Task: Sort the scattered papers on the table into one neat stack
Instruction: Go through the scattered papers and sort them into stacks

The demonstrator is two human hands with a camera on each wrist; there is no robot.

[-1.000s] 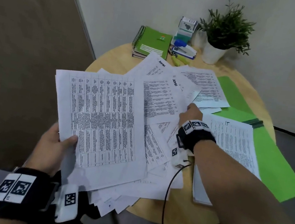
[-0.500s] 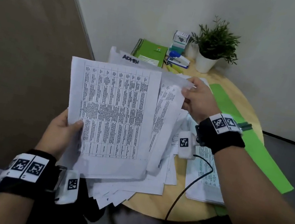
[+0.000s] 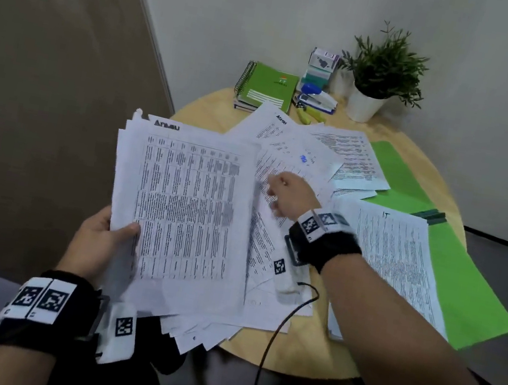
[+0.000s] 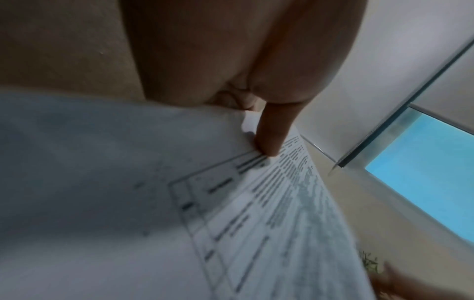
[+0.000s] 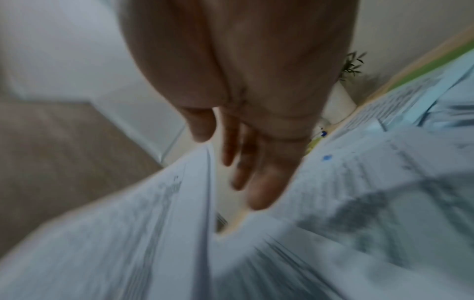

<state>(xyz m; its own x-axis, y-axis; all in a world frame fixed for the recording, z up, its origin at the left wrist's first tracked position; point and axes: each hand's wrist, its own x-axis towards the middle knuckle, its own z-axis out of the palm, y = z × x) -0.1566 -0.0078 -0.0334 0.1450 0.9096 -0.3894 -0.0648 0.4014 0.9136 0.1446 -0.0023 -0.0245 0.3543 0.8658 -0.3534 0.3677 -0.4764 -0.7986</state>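
The left hand (image 3: 97, 243) pinches the gathered bundle (image 3: 184, 214) just left of the round table (image 3: 312, 355). The right hand (image 3: 289, 195), fingers loosely spread and holding nothing, hovers over loose sheets (image 3: 300, 153). The uneven bundle could slip and fan out.

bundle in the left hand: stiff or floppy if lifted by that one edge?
Likely floppy: the paper bundle is thin loose sheets, pinched only at its left edge by the left hand. Sheets probably slide: lower edges already fan out unevenly. Light, so one grip should carry it.
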